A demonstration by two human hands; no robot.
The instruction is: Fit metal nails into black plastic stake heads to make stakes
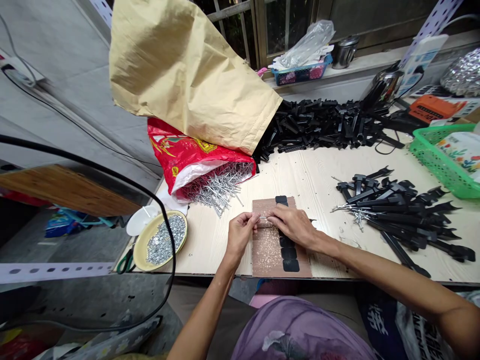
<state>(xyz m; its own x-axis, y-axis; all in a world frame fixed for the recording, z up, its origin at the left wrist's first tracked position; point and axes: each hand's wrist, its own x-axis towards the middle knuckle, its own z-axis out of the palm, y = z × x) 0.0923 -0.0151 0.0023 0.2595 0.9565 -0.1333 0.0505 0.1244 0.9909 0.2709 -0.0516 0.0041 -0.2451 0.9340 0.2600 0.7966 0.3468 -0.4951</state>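
From the head cam, looks like a thin metal rod [263, 217], pinched narrow at one end by the left hand [242, 229] and at the other by the right hand [293, 224]. Runs side to side, roughly parallel to the table's [318, 170] near edge, above a brown board [259, 260] around mid-edge. Can't really pick a nearer hand tbh, with fingertips on both ends. Sits just left of the column of black pads [289, 252], partly covered by the right hand. Over toward the table's right edge, can see forked black plastic pieces [408, 212], well apart.
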